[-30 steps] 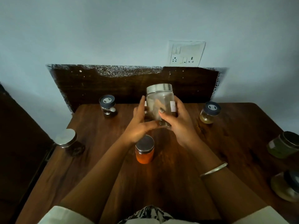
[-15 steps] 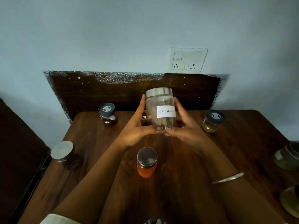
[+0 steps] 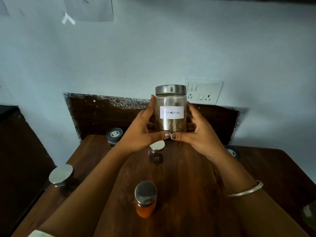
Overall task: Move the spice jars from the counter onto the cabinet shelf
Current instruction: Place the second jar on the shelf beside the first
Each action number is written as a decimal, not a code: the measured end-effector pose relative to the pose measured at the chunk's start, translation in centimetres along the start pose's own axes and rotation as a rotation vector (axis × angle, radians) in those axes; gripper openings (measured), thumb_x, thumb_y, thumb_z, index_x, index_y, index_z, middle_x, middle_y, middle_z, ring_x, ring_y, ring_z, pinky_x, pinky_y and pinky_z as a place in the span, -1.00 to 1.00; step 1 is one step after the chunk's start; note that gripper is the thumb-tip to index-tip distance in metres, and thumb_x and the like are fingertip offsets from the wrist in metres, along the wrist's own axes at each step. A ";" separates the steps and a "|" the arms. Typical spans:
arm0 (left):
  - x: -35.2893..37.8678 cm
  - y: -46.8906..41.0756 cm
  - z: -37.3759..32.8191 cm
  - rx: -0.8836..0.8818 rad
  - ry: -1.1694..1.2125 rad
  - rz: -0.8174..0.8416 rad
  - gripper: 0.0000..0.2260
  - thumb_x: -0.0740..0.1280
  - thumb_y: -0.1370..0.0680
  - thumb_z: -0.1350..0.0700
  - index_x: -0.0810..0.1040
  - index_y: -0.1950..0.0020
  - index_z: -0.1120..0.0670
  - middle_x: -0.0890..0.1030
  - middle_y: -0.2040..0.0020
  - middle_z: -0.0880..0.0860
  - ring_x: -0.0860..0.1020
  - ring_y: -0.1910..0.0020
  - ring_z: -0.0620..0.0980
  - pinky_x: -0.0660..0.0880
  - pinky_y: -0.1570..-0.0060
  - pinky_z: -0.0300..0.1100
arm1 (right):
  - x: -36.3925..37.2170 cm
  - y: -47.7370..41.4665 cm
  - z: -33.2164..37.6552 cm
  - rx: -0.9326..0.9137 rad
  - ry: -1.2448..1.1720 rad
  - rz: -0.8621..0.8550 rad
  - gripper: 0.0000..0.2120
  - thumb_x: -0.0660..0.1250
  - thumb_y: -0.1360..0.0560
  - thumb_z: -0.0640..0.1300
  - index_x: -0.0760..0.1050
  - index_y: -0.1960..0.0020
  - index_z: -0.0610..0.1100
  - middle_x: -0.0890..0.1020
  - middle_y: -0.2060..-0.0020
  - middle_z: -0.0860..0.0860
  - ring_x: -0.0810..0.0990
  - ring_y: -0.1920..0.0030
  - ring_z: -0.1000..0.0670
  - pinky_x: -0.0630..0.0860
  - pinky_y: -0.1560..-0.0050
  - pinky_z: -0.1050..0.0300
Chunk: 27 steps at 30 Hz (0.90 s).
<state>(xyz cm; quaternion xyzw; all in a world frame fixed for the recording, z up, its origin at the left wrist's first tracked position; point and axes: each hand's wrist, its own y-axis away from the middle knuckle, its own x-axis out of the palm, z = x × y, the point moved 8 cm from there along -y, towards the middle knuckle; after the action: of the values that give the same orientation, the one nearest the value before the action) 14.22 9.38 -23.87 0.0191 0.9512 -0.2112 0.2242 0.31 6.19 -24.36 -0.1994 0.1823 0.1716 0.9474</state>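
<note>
Your left hand and right hand clasp the upright cinnamon jar above the counter, where 2 steel-lidded jars stand below.

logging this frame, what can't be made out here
Head view only:
- Cabinet shelf: not in frame.
- Jar at far right: cut off by the frame edge, blurred.
- Dark-lidded jar: mostly hidden behind the right hand.
- Orange jar: label, if any, not visible.
- Cinnamon jar: base covered by thumbs; left hand cups it.
</note>
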 end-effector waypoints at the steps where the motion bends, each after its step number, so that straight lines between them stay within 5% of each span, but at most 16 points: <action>1: -0.6 -0.7 -0.6 0.008 -0.018 -0.019 0.00 0.49 -0.32 -0.01 -0.14 -0.52 -0.06 0.45 -0.12 -0.22 0.54 -0.03 -0.23 0.55 -0.01 -0.30 | -0.4 -0.6 1.0 -0.033 0.011 -0.017 -0.13 0.56 -0.25 -0.12 0.11 -0.29 0.39 0.39 -0.10 0.46 0.42 -0.16 0.37 0.39 -0.19 0.32; 3: -1.9 -2.0 -1.8 0.013 -0.064 -0.053 -0.03 0.50 -0.38 0.10 -0.15 -0.53 -0.08 0.48 -0.11 -0.12 0.56 -0.03 -0.15 0.55 -0.05 -0.23 | -1.2 -1.7 2.9 -0.088 0.016 -0.042 -0.16 0.55 -0.27 -0.13 0.11 -0.25 0.42 0.37 -0.06 0.47 0.44 -0.10 0.44 0.45 -0.11 0.38; 8: -5.9 -5.6 -6.1 0.115 -0.190 -0.139 -0.10 0.44 -0.44 0.16 -0.17 -0.48 -0.22 0.39 -0.34 0.06 0.55 -0.11 -0.05 0.51 -0.11 -0.25 | -3.3 -5.5 7.4 -0.180 0.128 -0.091 -0.12 0.44 -0.41 -0.08 -0.07 -0.49 0.25 0.33 -0.39 0.04 0.39 -0.36 -0.01 0.43 -0.32 -0.05; 15: -11.6 -10.8 -12.8 0.296 -0.213 -0.296 -0.19 0.36 -0.50 0.21 -0.14 -0.50 -0.16 0.35 -0.41 -0.08 0.47 -0.23 -0.13 0.42 -0.21 -0.27 | -6.8 -10.9 16.1 -0.405 0.091 -0.320 -0.17 0.45 -0.41 -0.20 0.07 -0.50 0.12 0.53 -0.09 0.11 0.53 0.04 0.31 0.43 0.15 0.59; 20: -15.8 -15.0 -16.8 0.396 -0.168 -0.369 -0.42 0.38 -0.48 0.27 0.20 -0.41 0.07 0.42 -0.34 -0.03 0.46 -0.29 -0.01 0.43 -0.30 0.02 | -9.2 -14.5 21.9 -0.542 0.052 -0.433 -0.27 0.47 -0.38 -0.23 0.22 -0.45 0.03 0.56 -0.04 0.10 0.57 0.01 0.22 0.53 -0.04 0.32; 27: -19.5 -20.2 -18.8 0.421 -0.307 -0.518 -0.50 0.35 -0.52 0.22 0.28 -0.42 0.10 0.35 -0.34 0.10 0.44 -0.29 0.00 0.41 -0.19 -0.25 | -10.1 -20.2 25.1 -0.557 0.118 -0.455 -0.40 0.44 -0.43 -0.18 0.23 -0.37 -0.04 0.58 -0.10 0.02 0.54 0.00 0.11 0.44 0.00 0.27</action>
<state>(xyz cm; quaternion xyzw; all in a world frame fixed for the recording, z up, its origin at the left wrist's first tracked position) 21.21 -0.14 7.79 -0.2084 0.8155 -0.4525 0.2946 6.48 -2.74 7.60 -0.4948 0.1339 -0.0123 0.8585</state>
